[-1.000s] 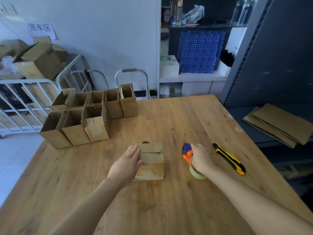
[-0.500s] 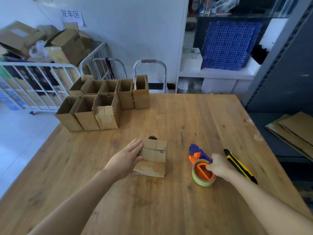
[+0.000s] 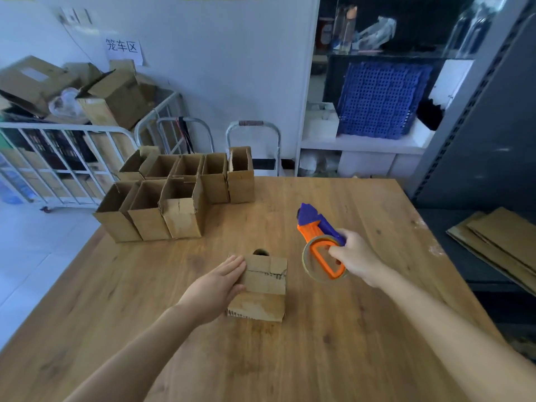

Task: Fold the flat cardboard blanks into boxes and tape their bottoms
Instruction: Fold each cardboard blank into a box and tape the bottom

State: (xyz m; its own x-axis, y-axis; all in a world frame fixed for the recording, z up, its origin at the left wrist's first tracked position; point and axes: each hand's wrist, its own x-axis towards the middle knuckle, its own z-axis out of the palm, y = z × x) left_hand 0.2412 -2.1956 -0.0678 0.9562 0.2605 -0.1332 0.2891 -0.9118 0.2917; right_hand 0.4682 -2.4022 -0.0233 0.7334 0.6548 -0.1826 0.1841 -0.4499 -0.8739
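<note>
A small folded cardboard box (image 3: 262, 288) stands upside down on the wooden table (image 3: 290, 358), its bottom flaps closed on top. My left hand (image 3: 216, 287) rests against the box's left side with straight fingers laid over the flap edge. My right hand (image 3: 352, 256) grips the orange handle of a tape dispenser (image 3: 319, 242) with a purple head and a roll of tape. It holds the dispenser in the air, to the right of the box and apart from it.
Several finished open boxes (image 3: 177, 195) stand in rows at the table's far left. Flat cardboard blanks (image 3: 501, 242) lie on a dark shelf to the right. A white metal cart (image 3: 58, 158) with cartons stands beyond the table's left edge.
My right hand has lifted the tape dispenser off the table and raised it. The left hand stays on the box. The yellow knife beside the dispenser is no longer in view.
</note>
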